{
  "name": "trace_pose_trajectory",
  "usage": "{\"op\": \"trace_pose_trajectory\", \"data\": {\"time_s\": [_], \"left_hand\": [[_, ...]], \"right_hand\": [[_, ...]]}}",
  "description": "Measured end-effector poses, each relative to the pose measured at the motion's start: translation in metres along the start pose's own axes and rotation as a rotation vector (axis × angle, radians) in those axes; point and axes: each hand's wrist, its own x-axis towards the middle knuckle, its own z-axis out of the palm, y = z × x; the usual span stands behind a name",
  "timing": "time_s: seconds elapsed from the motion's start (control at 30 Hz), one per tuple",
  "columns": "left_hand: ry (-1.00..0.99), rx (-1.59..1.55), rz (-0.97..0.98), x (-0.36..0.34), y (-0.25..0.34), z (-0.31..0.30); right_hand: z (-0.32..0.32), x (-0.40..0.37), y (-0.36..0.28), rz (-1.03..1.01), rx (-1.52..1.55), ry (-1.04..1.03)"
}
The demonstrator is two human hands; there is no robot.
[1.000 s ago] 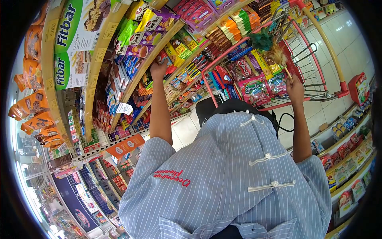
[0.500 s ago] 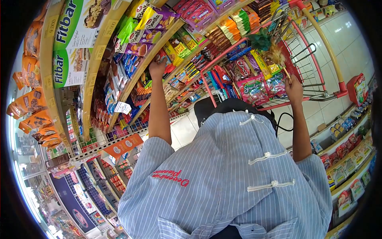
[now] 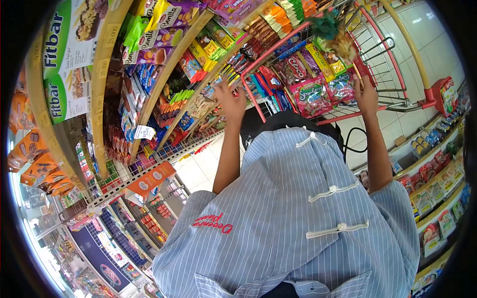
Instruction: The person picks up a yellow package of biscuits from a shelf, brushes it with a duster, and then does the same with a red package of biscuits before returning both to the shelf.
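My left hand (image 3: 229,102) is raised beside the snack shelf, its fingers apart and nothing visible in it, near the shelf edge with small packets (image 3: 203,94). My right hand (image 3: 366,99) is closed on the thin wooden handle of a feather duster (image 3: 342,45), which has brown and dark green feathers. The duster lies over the shopping cart (image 3: 318,119). Under and beside it in the cart are a pink strawberry candy bag (image 3: 311,97), a Choco bag (image 3: 296,69) and a yellow Durian bag (image 3: 320,62).
On the left are tiered shelves (image 3: 161,87) with Bonita bags (image 3: 161,17), Fitbar boxes (image 3: 69,94) and orange bags (image 3: 37,169). The cart's red and wire frame stands in front of me. More stocked shelves (image 3: 432,198) curve along the right, beside white floor tiles (image 3: 412,39).
My left hand has pulled back from the red and yellow packets on the shelf and moved right and down, its fingers now spread. The view has shifted slightly. My right hand still grips the duster.
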Motion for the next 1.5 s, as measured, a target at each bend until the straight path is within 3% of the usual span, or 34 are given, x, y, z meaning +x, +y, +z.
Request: {"op": "trace_pose_trajectory", "data": {"time_s": [0.03, 0.07, 0.13, 0.17, 0.27, 0.3, 0.37, 0.43, 0.47, 0.5, 0.6, 0.7, 1.07, 1.5], "left_hand": [[-0.213, -0.051, -0.080, -0.018, -0.003, 0.010], [-0.219, -0.055, -0.092, -0.031, -0.005, 0.022], [-0.489, -0.221, -0.134, -0.055, -0.011, 0.040], [-0.501, -0.228, -0.139, -0.065, -0.013, 0.047], [-0.221, -0.208, -0.149, -0.092, -0.025, 0.078], [-0.234, -0.223, -0.146, -0.107, -0.042, 0.099], [-0.033, -0.123, -0.495, -0.117, -0.061, 0.138], [-0.099, -0.152, -0.940, -0.112, -0.050, 0.159], [-0.130, -0.300, -0.842, -0.112, -0.051, 0.155], [-0.020, -0.154, -0.765, -0.117, -0.044, 0.159], [0.059, -0.211, -0.714, -0.120, -0.042, 0.158], [-0.031, -0.184, -0.863, -0.118, -0.029, 0.148], [-0.024, -0.213, -0.959, -0.121, -0.015, 0.136], [0.005, -0.074, -0.884, -0.158, -0.016, 0.133]], "right_hand": [[0.003, 0.000, 0.002, 0.000, -0.009, -0.011], [0.004, 0.001, 0.004, 0.009, 0.004, -0.030], [0.008, 0.002, 0.006, 0.027, 0.010, -0.058], [0.008, 0.002, 0.006, 0.001, -0.017, -0.058], [0.006, 0.002, 0.003, -0.008, -0.086, -0.087], [0.006, 0.004, 0.003, -0.002, -0.112, -0.117], [0.010, 0.004, 0.008, -0.013, -0.166, -0.104], [0.014, 0.004, 0.013, -0.065, -0.164, -0.131], [0.015, 0.003, 0.014, -0.087, -0.206, -0.122], [0.017, 0.001, 0.016, -0.066, -0.237, -0.147], [0.017, 0.003, 0.005, 0.009, -0.360, -0.151], [0.016, 0.001, 0.005, 0.000, -0.352, -0.177], [0.017, -0.006, 0.007, -0.029, -0.371, -0.224], [0.012, -0.010, 0.005, -0.043, -0.243, -0.242]]}}
